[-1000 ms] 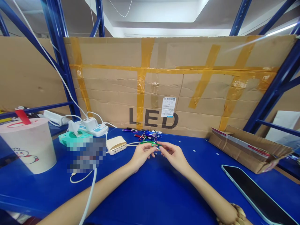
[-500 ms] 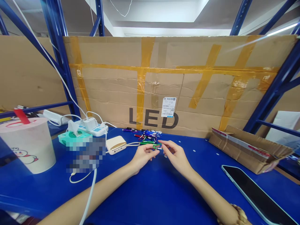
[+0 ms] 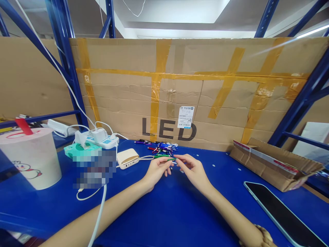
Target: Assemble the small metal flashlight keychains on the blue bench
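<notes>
My left hand [image 3: 156, 168] and my right hand [image 3: 191, 168] meet over the blue table [image 3: 164, 209], fingertips almost touching. Between them they pinch a small green carabiner-like clip [image 3: 171, 160], seen edge on. The left fingers curl around its left end; the right thumb and forefinger pinch its right end, where a tiny silver part shows. Just behind the hands lies a pile of small coloured key-ring items [image 3: 161, 147] against the cardboard wall.
A gold power bank [image 3: 128, 158] with white cables, a power strip [image 3: 101, 140], a tissue pack [image 3: 82, 148] and a large paper cup [image 3: 32, 157] stand at the left. A phone [image 3: 280, 214] and a flat cardboard box [image 3: 272, 164] lie at the right. Taped cardboard [image 3: 195, 92] closes the back.
The green clip has turned from showing its loop to lying edge on between my fingers. Both hands stayed almost where they were.
</notes>
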Action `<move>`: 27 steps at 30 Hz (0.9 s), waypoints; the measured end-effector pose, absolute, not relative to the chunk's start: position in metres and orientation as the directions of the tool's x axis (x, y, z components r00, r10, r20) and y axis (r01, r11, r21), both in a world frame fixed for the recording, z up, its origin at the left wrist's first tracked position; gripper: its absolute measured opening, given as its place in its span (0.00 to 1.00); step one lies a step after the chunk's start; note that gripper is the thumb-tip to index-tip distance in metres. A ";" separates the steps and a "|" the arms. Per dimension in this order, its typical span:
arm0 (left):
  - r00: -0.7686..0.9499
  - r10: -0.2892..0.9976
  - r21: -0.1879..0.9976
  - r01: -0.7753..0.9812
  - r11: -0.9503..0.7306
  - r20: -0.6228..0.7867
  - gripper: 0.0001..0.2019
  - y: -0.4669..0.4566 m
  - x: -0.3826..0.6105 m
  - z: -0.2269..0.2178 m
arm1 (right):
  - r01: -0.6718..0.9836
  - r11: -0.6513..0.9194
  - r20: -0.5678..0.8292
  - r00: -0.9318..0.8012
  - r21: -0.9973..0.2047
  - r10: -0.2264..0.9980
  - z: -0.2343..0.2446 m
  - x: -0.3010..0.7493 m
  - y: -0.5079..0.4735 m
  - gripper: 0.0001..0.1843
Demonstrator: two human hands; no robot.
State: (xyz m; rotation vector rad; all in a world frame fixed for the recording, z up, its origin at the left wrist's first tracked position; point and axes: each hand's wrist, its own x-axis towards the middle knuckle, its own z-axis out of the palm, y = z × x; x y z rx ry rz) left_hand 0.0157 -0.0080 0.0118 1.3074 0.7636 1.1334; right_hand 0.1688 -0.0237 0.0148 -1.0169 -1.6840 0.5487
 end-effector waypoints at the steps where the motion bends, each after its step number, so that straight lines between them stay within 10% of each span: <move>1: 0.315 0.934 0.975 -0.192 -0.111 0.169 0.23 -0.007 0.015 0.011 | 0.379 0.558 0.558 -0.121 -0.738 0.821 0.015 0.169 -0.024 0.16; 12: 0.349 0.870 0.921 0.046 -0.387 0.348 0.19 -0.005 0.012 0.007 | 0.648 0.701 0.586 -0.455 -0.298 0.670 0.017 0.180 -0.026 0.20; 21: 0.349 0.911 0.975 -0.121 -0.187 0.218 0.26 -0.004 0.015 0.005 | 0.420 0.565 0.508 -0.249 -0.710 0.824 0.014 0.171 -0.026 0.19; 27: 0.290 0.941 0.981 -0.131 -0.141 0.174 0.23 -0.006 0.013 0.011 | 0.381 0.500 0.444 -0.231 -0.778 0.866 0.011 0.171 -0.023 0.21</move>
